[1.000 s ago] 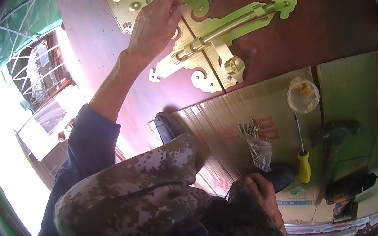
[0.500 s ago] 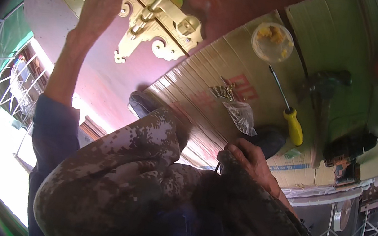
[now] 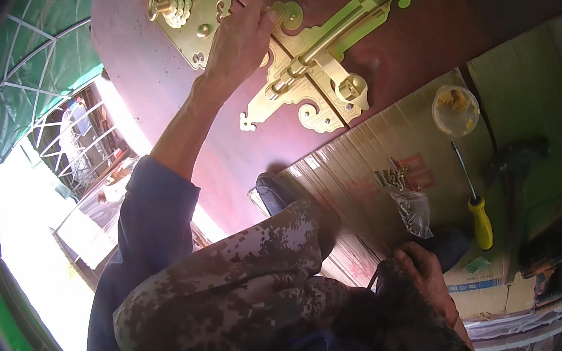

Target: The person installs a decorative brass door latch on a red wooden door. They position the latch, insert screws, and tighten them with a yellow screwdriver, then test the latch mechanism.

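Brass latch (image 3: 312, 73), partly behind left hand (image 3: 238, 45)

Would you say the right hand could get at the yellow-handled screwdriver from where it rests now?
Probably yes. The right hand rests low on the cardboard, and the yellow-handled screwdriver lies just beyond it, uncovered. Only the clear plastic bag of screws lies nearby, off to the side of that path.

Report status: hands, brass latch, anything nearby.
Left hand pressed on brass latch plate, door panel beneath. Right hand low by knee, contents unclear. Yellow screwdriver and screw bag on cardboard, untouched.
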`<state>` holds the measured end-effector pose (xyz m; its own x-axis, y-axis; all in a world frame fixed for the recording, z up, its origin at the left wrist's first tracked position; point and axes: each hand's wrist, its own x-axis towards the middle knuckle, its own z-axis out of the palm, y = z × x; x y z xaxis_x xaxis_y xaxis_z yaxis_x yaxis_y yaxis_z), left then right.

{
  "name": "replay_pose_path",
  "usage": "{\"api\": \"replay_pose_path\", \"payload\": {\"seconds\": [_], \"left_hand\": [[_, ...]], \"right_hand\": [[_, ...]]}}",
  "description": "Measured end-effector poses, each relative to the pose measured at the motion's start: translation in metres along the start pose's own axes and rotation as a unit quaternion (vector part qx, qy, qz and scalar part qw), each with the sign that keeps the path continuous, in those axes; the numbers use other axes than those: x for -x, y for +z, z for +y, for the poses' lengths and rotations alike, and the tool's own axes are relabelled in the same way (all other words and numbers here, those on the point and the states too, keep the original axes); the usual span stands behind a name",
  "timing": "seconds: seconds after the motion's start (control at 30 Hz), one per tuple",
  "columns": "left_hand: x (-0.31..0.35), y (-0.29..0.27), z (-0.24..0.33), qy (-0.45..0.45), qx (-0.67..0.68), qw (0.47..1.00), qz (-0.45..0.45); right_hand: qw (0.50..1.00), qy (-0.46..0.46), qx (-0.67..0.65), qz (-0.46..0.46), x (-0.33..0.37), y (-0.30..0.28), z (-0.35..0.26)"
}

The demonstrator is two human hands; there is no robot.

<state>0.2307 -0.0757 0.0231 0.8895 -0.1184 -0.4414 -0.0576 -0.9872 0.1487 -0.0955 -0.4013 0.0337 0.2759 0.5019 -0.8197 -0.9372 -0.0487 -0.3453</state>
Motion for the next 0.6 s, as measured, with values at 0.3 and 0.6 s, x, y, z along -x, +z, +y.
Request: {"api": "replay_pose_path", "payload": {"seconds": [0.3, 0.6], "left_hand": [[0.007, -0.004, -0.011, 0.079, 0.059, 0.994, 0.051], [-0.002, 0.006, -0.018, 0.131, -0.002, 0.990, 0.048]], "right_hand": [[1.000, -0.017, -0.008, -0.012, -0.001, -0.001, -0.003], [0.998, 0.008, -0.051, -0.029, 0.000, -0.002, -0.004]]}}
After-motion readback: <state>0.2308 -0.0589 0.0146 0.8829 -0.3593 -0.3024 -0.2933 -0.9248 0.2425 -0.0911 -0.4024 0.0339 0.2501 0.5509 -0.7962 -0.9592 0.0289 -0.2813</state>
